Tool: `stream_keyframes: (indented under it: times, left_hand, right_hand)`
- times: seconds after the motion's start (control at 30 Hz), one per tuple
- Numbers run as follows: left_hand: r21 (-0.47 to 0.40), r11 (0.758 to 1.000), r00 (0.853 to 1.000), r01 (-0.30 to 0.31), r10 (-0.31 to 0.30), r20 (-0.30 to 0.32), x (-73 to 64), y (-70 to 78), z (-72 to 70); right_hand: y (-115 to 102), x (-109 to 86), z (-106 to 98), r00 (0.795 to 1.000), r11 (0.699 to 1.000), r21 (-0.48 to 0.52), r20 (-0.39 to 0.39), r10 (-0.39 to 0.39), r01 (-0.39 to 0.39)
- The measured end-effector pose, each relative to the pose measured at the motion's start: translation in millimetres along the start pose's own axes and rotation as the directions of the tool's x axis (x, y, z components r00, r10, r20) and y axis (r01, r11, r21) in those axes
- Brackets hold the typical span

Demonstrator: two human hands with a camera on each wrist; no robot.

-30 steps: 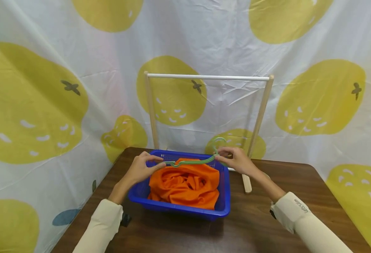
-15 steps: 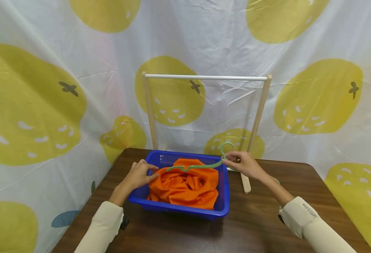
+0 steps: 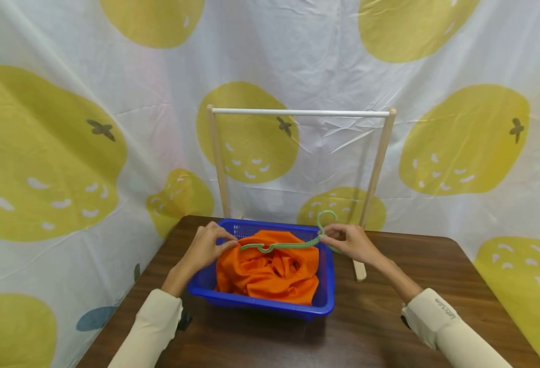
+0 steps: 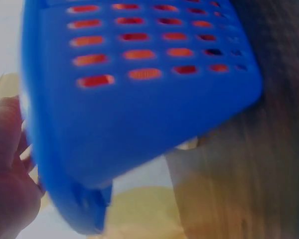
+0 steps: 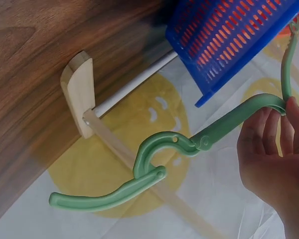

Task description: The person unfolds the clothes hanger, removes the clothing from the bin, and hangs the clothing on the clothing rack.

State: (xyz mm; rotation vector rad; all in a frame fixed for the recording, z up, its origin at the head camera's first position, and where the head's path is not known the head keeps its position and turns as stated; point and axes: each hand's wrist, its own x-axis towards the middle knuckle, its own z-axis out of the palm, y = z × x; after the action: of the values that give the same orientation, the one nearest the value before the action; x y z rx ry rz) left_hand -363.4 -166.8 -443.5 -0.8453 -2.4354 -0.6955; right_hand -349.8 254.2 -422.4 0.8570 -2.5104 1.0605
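Note:
My right hand (image 3: 354,243) pinches a green folding clothes hanger (image 3: 292,245) near its hook. One arm of the hanger extends left over the orange cloth (image 3: 270,281), while the other hangs jointed below in the right wrist view. My left hand (image 3: 207,248) is at the basket's back left, finger and thumb tips together on the cloth's edge, right by the hanger's left end. The cloth lies bunched inside a blue plastic basket (image 3: 260,305). In the left wrist view, the basket's slotted wall (image 4: 129,109) hides most of my left hand (image 4: 12,174).
Behind the basket stands a wooden rack (image 3: 377,168) with a white top bar (image 3: 297,112); its right foot (image 3: 359,271) rests on the brown wooden table (image 3: 412,286). A fruit-print curtain (image 3: 453,214) encloses the back and sides.
My left hand let go of the hanger's left end, drew back, then came in again to the cloth beside that end. The hanger shifted right and lower with my right hand.

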Motion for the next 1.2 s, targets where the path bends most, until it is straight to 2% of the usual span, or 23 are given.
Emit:
stream_keyframes:
  times: [0.13, 0.23, 0.37, 0.5, 0.8, 0.97, 1.07, 1.2]
  left_hand:
    - [-0.069, 0.996, 0.998, -0.048, 0.044, -0.053, 8.3, 7.4, -3.4]
    - [-0.117, 0.992, 0.997, -0.046, 0.039, -0.061, 13.5, 13.7, -5.6]
    - [-0.164, 0.986, 0.998, -0.03, 0.022, -0.052, 18.7, 20.6, -7.4]
    - [-0.202, 0.979, 0.999, -0.025, 0.017, -0.038, 22.4, 25.8, -7.2]
    - [-0.222, 0.975, 1.0, -0.026, 0.025, -0.006, 34.4, 39.8, -2.1]
    - [-0.226, 0.974, 0.999, -0.032, 0.037, 0.018, 37.3, 43.0, -1.8]
    - [-0.245, 0.969, 1.0, -0.01, 0.012, 0.01, 35.7, 41.5, -6.9]
    - [-0.241, 0.969, 0.999, 0.054, -0.052, 0.016, 31.4, 37.5, -16.5]
  right_hand:
    - [-3.8, 4.1, 1.3, 1.0, 1.0, 0.021, -0.009, -0.017, 0.017]
    - [-7.6, 6.9, 1.2, 1.0, 0.999, 0.04, 0.0, -0.007, 0.007]
    - [-12.2, 9.6, -0.7, 1.0, 0.999, 0.046, -0.002, 0.014, -0.013]
    - [-17.5, 12.1, -0.7, 1.0, 0.999, 0.046, -0.019, 0.0, 0.001]
    - [-29.9, 23.8, 7.5, 0.999, 0.998, 0.049, -0.039, -0.036, 0.038]
    - [-37.1, 26.2, 9.2, 0.999, 0.998, 0.06, -0.032, -0.03, 0.031]
    - [-38.0, 25.5, 7.4, 0.999, 0.996, 0.08, -0.034, -0.024, 0.027]
    - [-35.3, 22.6, 2.9, 0.999, 0.994, 0.106, -0.049, 0.002, 0.003]
